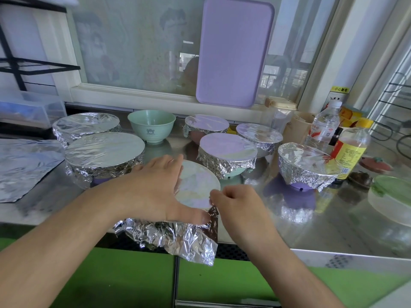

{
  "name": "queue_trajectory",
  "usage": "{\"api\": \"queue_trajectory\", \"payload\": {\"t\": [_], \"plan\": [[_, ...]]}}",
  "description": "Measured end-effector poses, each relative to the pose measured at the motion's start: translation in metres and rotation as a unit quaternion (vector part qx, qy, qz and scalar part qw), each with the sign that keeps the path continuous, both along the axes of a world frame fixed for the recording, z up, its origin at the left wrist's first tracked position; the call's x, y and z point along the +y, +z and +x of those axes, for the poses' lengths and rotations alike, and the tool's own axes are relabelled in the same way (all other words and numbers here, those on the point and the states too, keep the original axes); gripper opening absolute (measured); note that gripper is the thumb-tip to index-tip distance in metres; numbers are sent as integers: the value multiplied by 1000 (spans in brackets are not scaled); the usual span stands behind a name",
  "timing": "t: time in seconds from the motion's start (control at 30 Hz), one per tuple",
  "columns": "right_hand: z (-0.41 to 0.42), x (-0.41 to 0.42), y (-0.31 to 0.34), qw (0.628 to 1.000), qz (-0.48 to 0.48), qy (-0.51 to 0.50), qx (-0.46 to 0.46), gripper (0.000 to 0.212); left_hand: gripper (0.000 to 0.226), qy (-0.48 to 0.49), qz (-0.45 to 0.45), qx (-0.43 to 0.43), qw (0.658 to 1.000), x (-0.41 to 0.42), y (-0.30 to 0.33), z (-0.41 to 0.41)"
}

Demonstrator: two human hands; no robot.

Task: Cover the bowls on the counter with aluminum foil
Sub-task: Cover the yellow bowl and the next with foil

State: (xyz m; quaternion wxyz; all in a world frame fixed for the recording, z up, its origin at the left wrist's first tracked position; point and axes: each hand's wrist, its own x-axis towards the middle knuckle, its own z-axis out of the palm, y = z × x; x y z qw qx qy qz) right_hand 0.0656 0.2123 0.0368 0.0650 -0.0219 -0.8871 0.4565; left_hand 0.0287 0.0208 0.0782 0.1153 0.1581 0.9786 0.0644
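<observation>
A foil sheet (195,187) lies stretched over the nearest bowl at the counter's front edge; the bowl itself is hidden under it. My left hand (153,187) rests flat on the foil's left side, thumb along the near rim. My right hand (235,202) pinches the crumpled foil edge at the bowl's right rim. Loose foil (178,238) hangs over the counter's front. Several foil-covered bowls stand behind, such as a wide bowl (104,152) at left and a smaller bowl (226,150) at centre. One green bowl (151,125) at the back stands uncovered.
A spare foil sheet (24,165) lies on the counter at left. Bottles (349,150) and packets crowd the back right. A glass lid (391,196) sits at far right. A purple tray (233,52) leans against the window.
</observation>
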Motion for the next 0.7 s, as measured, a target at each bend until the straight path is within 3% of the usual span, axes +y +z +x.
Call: {"api": "queue_trajectory", "payload": {"t": [0.23, 0.4, 0.57, 0.7], "plan": [[-24, 8, -1, 998, 67, -10, 14, 38, 166, 11, -29, -56, 998, -11, 9, 8], [-23, 14, -6, 998, 61, 9, 33, 43, 168, 20, -23, -12, 999, -11, -1, 10], [1, 15, 3, 999, -2, 3, 39, 53, 160, 29, -32, 17, 999, -9, -5, 11], [2, 5, -8, 995, -83, 31, -35, 46, 156, 33, -40, 22, 998, -6, -3, 14]]}}
